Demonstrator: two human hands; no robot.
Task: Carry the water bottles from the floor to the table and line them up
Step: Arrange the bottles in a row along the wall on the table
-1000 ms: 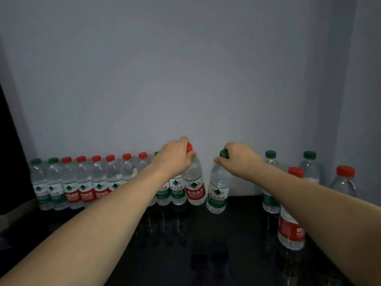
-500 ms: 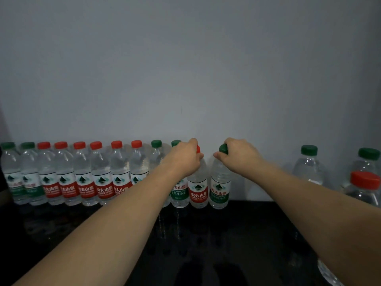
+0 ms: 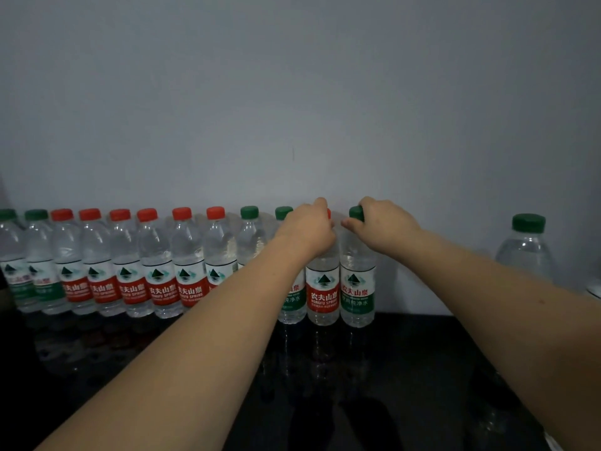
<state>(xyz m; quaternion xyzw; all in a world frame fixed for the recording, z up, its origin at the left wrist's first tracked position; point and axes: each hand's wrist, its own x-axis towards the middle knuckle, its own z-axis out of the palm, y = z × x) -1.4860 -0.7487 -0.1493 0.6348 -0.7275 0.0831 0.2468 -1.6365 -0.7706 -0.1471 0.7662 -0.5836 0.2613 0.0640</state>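
Left grip: the left hand point(image 3: 307, 227) is clenched over the neck and cap of a clear plastic water bottle with a red label point(image 3: 322, 289); only a sliver of its red cap shows past the knuckles.
Right grip: the right hand point(image 3: 382, 224) grasps the top of a clear plastic water bottle with a green label and green cap point(image 3: 357, 288), fingers curled round the cap and the thumb pointing left under it.
Held bottles: both stand upright on the glossy black tabletop point(image 3: 406, 369), side by side and touching, at the right end of the row.
Row: a line of clear plastic bottles point(image 3: 156, 265) runs along the back edge of the tabletop, close against the pale grey wall point(image 3: 292, 92), packed shoulder to shoulder.
Cap order from the left: two green, six red, two green, then the two bottles in the hands.
Next neighbour: the green-labelled bottle point(image 3: 289, 301) just left of the red-labelled one is partly hidden behind the left forearm.
Separate bottle: a larger-looking clear bottle with a green cap point(image 3: 527, 249) stands well apart to the right, nearer the camera, its lower part hidden by the right forearm.
Tabletop surface: dim reflections of the bottles show on the dark gloss in front of the row.
Arms: both bare forearms reach forward from the lower corners of the view.
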